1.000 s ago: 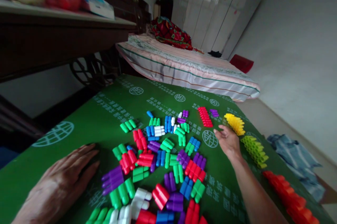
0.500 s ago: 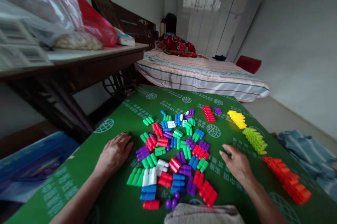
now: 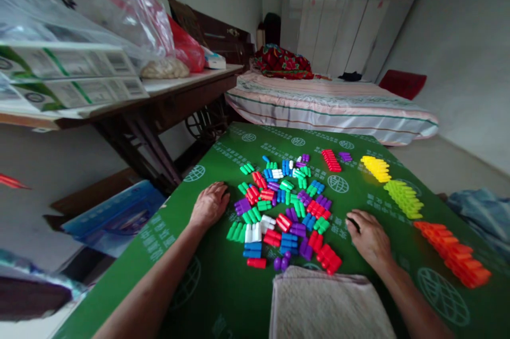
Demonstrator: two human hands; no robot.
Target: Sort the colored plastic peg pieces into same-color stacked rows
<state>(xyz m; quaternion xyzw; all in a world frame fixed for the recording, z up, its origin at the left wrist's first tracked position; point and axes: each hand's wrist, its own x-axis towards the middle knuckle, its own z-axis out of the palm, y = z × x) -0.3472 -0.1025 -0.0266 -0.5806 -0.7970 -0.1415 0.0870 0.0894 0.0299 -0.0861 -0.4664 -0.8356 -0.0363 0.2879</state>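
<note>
My left hand (image 3: 210, 203) rests palm down on the green table left of the pile, its fingers loosely spread and holding nothing. To the right of the pile, my right hand (image 3: 370, 238) lies on the table with bent fingers; a small gap shows between thumb and forefinger, and I see nothing in it. Between the hands lie many plastic building pieces in small joined groups: red pieces (image 3: 329, 259), green pieces (image 3: 236, 231), white pieces (image 3: 253, 232), blue pieces (image 3: 289, 243) and purple pieces (image 3: 306, 248). Neither hand touches them.
Stacked rows of yellow pieces (image 3: 375, 169), lime pieces (image 3: 403, 199) and orange pieces (image 3: 452, 254) line the right side. A folded beige cloth (image 3: 329, 304) lies at the near edge. A side table (image 3: 191, 79) with bags stands left; a bed (image 3: 330, 100) is beyond.
The view has shifted left and down, showing more of the cloth and side table. My right hand's fingers have drawn in and turned downward. The pieces lie as before.
</note>
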